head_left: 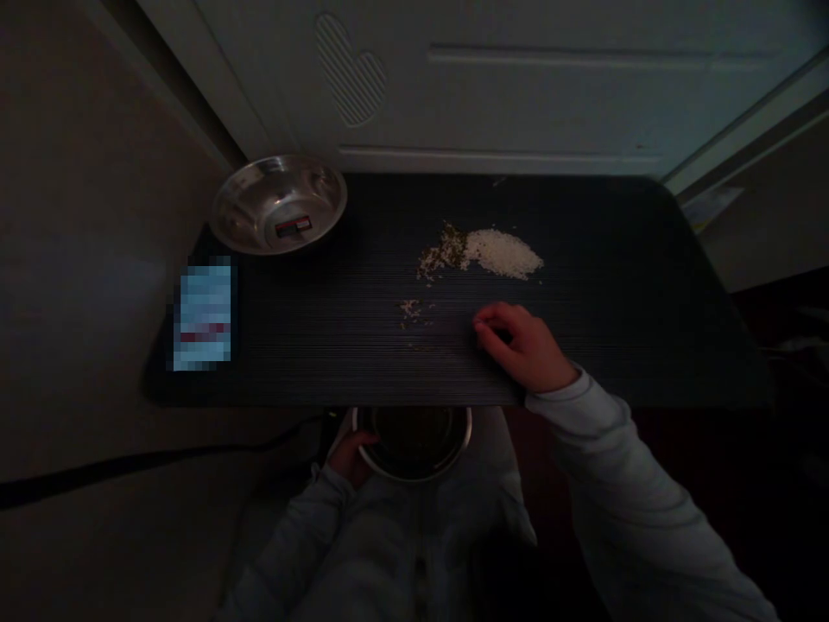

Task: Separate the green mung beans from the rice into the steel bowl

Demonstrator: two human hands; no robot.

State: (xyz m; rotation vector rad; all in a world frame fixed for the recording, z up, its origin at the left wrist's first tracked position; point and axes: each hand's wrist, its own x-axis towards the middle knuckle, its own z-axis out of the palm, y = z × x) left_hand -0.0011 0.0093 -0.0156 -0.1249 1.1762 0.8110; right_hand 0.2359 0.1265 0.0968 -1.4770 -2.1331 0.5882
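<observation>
My right hand [526, 347] is just above the dark table, its thumb and index fingertips pinched together. Whatever may be between them is too small to make out. My left hand [353, 456] grips the left rim of a dark-inside bowl [420, 478], held at my lap beneath the table's front edge. What lies in that bowl is too dark to tell. Beyond my right hand is a heap of white rice grains [506, 254]. Touching its left side is a smaller heap of dark greenish grains [455, 244] mixed with white ones. A few scattered grains [409, 308] lie nearer to me.
A shiny metal bowl [317, 194] with a dark label inside stands at the table's back left. In front of it lies a phone-like object [204, 315] with a blurred bright screen. A white door panel [518, 104] rises behind the dark table [635, 285].
</observation>
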